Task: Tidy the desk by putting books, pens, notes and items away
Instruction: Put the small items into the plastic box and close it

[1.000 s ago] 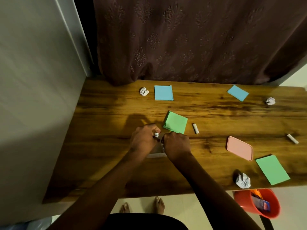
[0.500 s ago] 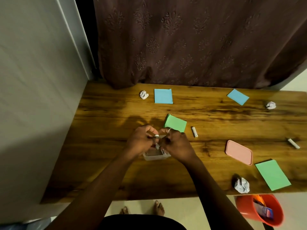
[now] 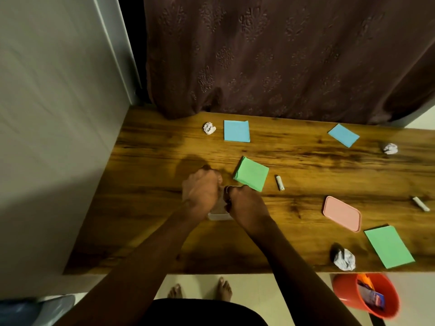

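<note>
Left hand (image 3: 200, 191) now covers container (image 3: 220, 216).

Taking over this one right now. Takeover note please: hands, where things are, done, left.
Left hand and right hand: both curled, close together over a small translucent box near the desk's front edge. What they grip is hidden.
On the wooden desk: green sticky-note pad, two blue paper squares, green sheet, three crumpled paper balls, two small white sticks, pink rectangular lid.
Done: red bucket on the floor holds some items.
Left: clear everything listed off the desk.
</note>
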